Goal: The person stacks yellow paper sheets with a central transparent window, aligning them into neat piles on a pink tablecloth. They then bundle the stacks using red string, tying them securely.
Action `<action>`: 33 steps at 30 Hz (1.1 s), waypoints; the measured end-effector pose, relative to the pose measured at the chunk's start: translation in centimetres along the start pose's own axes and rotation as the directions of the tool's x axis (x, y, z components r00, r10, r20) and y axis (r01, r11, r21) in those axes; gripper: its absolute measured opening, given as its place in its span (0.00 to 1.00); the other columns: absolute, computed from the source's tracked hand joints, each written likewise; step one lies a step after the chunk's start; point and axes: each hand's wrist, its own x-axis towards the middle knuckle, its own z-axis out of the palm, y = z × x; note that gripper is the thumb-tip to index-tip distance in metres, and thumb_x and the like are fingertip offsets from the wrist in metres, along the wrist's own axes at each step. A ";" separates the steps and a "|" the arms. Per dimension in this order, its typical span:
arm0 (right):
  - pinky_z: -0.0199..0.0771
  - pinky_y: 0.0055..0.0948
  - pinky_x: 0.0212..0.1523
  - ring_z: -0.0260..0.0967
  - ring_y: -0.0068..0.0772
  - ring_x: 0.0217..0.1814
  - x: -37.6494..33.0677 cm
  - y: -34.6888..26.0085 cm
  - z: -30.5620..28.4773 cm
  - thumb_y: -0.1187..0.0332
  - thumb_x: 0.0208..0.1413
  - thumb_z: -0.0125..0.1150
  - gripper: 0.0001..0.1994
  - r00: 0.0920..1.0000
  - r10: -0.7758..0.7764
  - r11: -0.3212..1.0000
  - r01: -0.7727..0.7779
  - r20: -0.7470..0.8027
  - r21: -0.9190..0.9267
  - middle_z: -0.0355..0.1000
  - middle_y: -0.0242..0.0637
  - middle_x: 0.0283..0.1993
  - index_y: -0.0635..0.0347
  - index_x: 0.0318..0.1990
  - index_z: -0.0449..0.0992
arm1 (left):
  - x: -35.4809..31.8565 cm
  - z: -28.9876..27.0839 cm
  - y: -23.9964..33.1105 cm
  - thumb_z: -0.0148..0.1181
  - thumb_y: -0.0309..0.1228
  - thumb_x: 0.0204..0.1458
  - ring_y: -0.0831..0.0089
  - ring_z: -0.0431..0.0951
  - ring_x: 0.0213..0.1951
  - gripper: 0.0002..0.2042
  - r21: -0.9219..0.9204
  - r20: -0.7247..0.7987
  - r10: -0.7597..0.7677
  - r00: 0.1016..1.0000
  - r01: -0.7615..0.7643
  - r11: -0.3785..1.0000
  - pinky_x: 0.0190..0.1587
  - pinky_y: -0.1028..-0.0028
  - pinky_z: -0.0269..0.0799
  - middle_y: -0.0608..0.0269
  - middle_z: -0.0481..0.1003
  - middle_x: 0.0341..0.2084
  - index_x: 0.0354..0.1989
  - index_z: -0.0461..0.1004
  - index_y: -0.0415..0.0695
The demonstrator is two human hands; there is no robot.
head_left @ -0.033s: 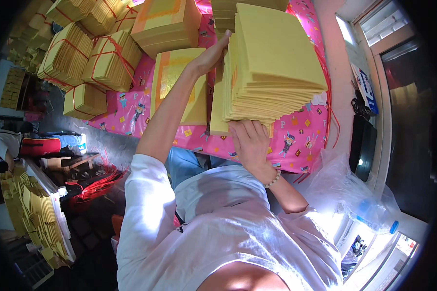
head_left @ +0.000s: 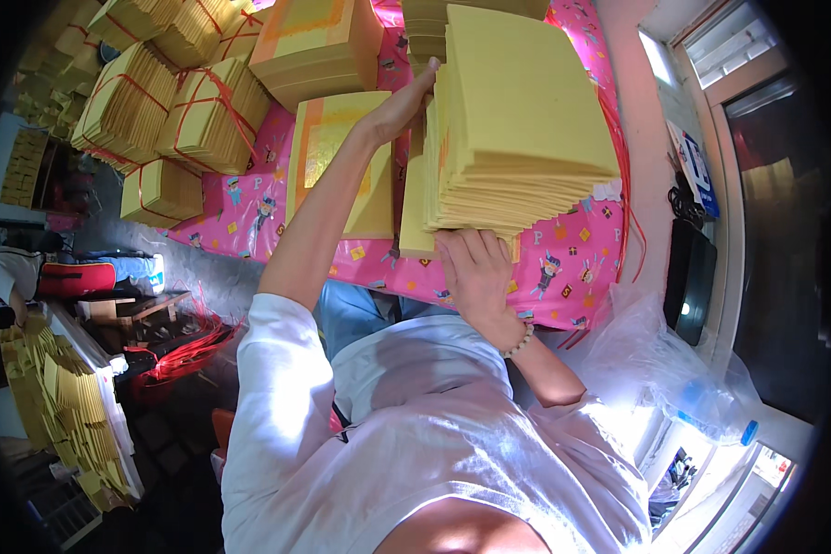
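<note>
A thick stack of yellow paper sheets (head_left: 526,102) leans on the pink patterned table cover, its layers fanned apart along the near edge. My left hand (head_left: 402,109) presses along the left side of this stack; some of its fingers are hidden by the paper. At the near lower edge, my right hand (head_left: 478,272) has its bent fingers against the sheets, and a beaded bracelet (head_left: 521,342) circles that wrist. Left of the stack lies a lower yellow pile with a shiny gold square (head_left: 328,152), partly covered by my left forearm.
Red-tied yellow paper bundles (head_left: 125,102) crowd the far left. A taller pile (head_left: 314,46) stands behind. Red cords (head_left: 630,203) hang at the table's right edge, near a clear plastic bag (head_left: 646,355) and a bottle (head_left: 720,411). Another person (head_left: 14,275) is at the far left.
The upper sheets of the stack have shifted very slightly, with their near right corner a little lower. Both my hands stay in place.
</note>
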 end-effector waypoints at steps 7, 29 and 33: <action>0.62 0.34 0.33 0.63 0.36 0.32 0.2 -0.4 0.2 0.72 0.47 0.62 0.07 1.000 0.017 0.999 -0.017 -0.001 -0.035 0.67 0.31 0.30 0.54 0.35 0.74 | -0.1 -0.1 0.0 0.30 0.62 0.59 0.64 0.62 0.61 0.36 -0.010 0.017 0.047 0.999 -0.047 0.999 0.63 0.61 0.56 0.55 0.62 0.60 0.65 0.56 0.46; 0.64 0.33 0.31 0.67 0.36 0.29 1.4 -2.1 0.6 0.74 0.45 0.64 0.08 0.998 0.058 0.993 -0.055 -0.030 0.104 0.69 0.32 0.29 0.55 0.34 0.76 | 0.0 1.2 -4.8 0.20 0.60 0.61 0.62 0.70 0.51 0.39 0.091 -0.351 0.297 0.888 -0.284 0.955 0.57 0.69 0.59 0.50 0.73 0.48 0.52 0.70 0.38; 0.64 0.33 0.30 0.68 0.36 0.29 1.3 -1.9 0.9 0.74 0.45 0.64 0.08 0.997 0.052 0.991 -0.044 -0.056 0.125 0.71 0.32 0.29 0.55 0.35 0.77 | -0.5 2.7 -4.4 0.18 0.60 0.61 0.60 0.73 0.46 0.40 0.125 -0.451 0.322 0.832 -0.299 0.946 0.53 0.68 0.62 0.47 0.75 0.41 0.48 0.71 0.36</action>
